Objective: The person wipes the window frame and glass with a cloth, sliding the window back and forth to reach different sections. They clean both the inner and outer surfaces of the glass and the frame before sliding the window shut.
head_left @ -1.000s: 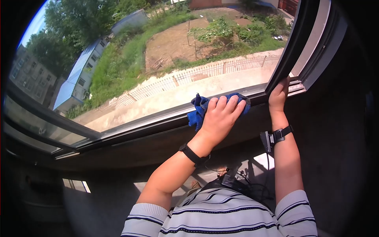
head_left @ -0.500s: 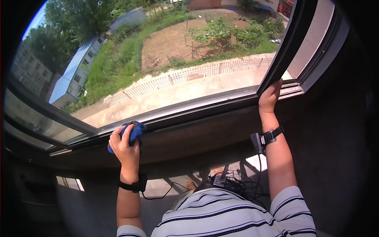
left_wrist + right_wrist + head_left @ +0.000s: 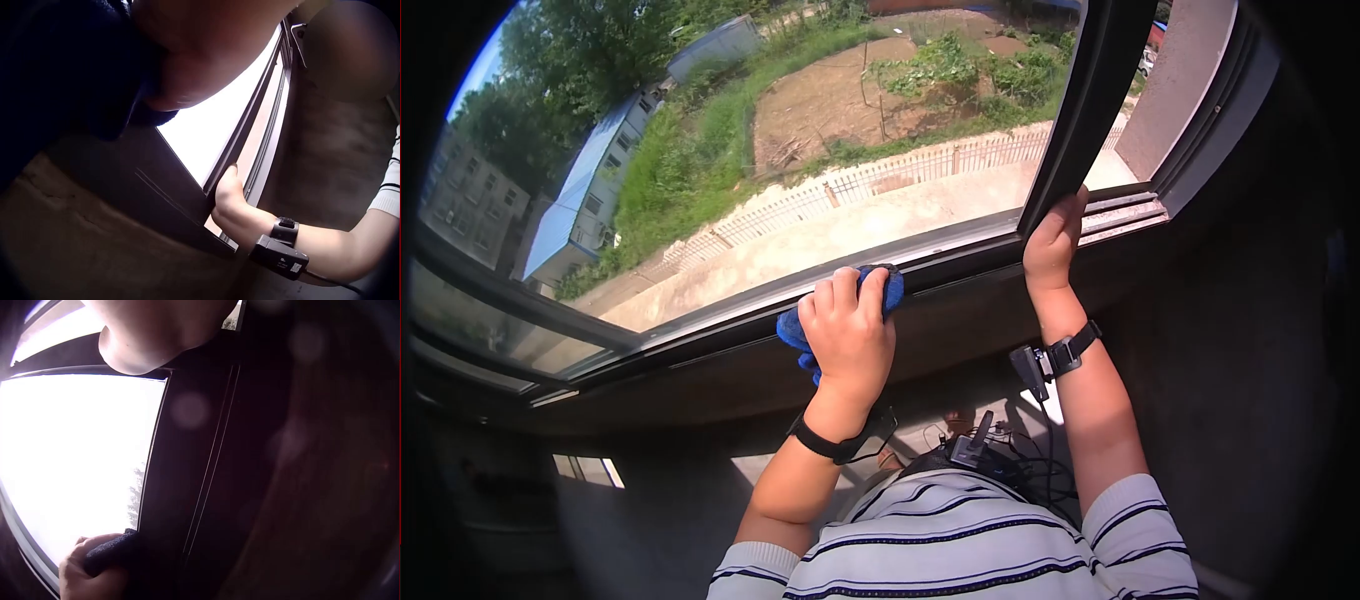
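Observation:
My left hand (image 3: 847,325) grips a bunched blue cloth (image 3: 795,328) against the lower rail of the sliding window (image 3: 950,262). Part of the cloth hangs below the palm. In the left wrist view the cloth (image 3: 75,69) fills the upper left as a dark mass. At the sash's right upright (image 3: 1070,130), low down, my right hand (image 3: 1055,245) holds the edge, its fingers mostly hidden behind the frame. The left wrist view shows that right hand (image 3: 231,197) with its thumb along the dark upright. From the right wrist, the cloth (image 3: 109,553) appears in the left hand.
Bare window track (image 3: 1125,215) lies in the opening right of the sash. Beneath the window is a dark wall (image 3: 730,385). Cables (image 3: 1040,475) hang at the person's waist. Outside are a pale fence (image 3: 900,172) and a garden plot (image 3: 820,110).
The left hand with the cloth swept left along the lower rail, then came partway back right. The right hand and sash edge moved left, widening the opening at the right.

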A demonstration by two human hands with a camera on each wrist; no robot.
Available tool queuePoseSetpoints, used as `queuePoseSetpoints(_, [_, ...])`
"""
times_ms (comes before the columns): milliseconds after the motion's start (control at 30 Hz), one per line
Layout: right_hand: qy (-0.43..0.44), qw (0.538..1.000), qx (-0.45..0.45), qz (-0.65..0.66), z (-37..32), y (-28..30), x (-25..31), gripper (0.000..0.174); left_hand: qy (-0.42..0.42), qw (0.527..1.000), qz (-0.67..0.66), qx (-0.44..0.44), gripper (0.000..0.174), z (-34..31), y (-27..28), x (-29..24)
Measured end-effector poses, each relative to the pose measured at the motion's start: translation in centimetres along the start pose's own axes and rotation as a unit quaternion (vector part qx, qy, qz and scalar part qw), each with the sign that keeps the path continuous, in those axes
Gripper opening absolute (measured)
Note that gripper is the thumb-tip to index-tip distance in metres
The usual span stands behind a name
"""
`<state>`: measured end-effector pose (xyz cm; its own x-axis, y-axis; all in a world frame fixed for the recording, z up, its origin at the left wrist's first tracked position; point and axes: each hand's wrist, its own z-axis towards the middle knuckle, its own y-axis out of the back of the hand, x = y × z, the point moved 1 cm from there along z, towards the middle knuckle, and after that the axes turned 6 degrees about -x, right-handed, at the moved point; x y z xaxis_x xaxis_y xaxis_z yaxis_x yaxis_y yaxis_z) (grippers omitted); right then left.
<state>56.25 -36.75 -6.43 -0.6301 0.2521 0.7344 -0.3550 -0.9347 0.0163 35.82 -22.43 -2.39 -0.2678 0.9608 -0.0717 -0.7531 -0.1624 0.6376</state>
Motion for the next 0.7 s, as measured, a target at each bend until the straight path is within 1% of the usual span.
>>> queuePoseSetpoints(67, [0.032,0.999,-0.002,-0.001,0.3,0.1,0.1,0.036,-0.003,0.999,0.029,0.029,0.036,0.9,-0.7,-2.1])
queuePoseSetpoints(133, [0.028,0.999,0.008,0.02,0.3,0.3,0.3,0.035,-0.018,0.996,0.077,0.037,0.032,1.5,-1.4,-3.8])
queuePoseSetpoints(200, [-0.014,0.999,0.025,0.022,0.2,0.4,0.3,0.035,-0.048,0.994,0.091,0.038,0.024,2.0,-2.2,-5.4])
queuePoseSetpoints(267, [0.004,0.999,0.007,0.035,0.1,0.2,0.6,0.034,-0.075,0.994,0.067,0.035,0.022,2.7,-3.3,-7.4])
queuePoseSetpoints(333, [-0.017,0.999,0.022,0.038,0.1,0.4,0.5,0.034,-0.118,0.993,0.014,0.008,0.02,3.3,-4.9,-9.7])
queuePoseSetpoints(367, [-0.044,0.998,0.042,0.029,0.1,0.6,0.1,0.033,-0.124,0.992,0.005,0.013,0.022,3.4,-5.8,-11.0])
queuePoseSetpoints(400, [-0.046,0.998,0.044,0.026,0.2,0.6,-0.1,0.033,-0.13,0.991,-0.006,0.017,0.024,3.8,-6.1,-11.7])
queuePoseSetpoints(533, [-0.002,0.998,0.047,0.052,0.5,0.8,0.1,0.031,-0.12,0.992,-0.042,0.01,0.029,3.3,-5.1,-10.4])
queuePoseSetpoints(567, [0.017,0.997,0.05,0.059,0.7,0.9,0.1,0.03,-0.117,0.991,-0.06,0.022,0.031,3.2,-4.7,-9.7])
queuePoseSetpoints(600, [0.018,0.997,0.051,0.06,0.8,1.2,0.2,0.03,-0.115,0.99,-0.078,0.034,0.033,3.1,-4.2,-8.9])
queuePoseSetpoints(667, [-0.09,0.985,0.141,0.05,1.0,1.6,0.3,0.046,-0.098,0.989,-0.089,0.062,0.042,2.4,-3.2,-7.1])
queuePoseSetpoints(700, [-0.081,0.987,0.135,0.039,1.0,1.6,0.4,0.045,-0.091,0.99,-0.088,0.055,0.047,1.9,-2.7,-6.0])
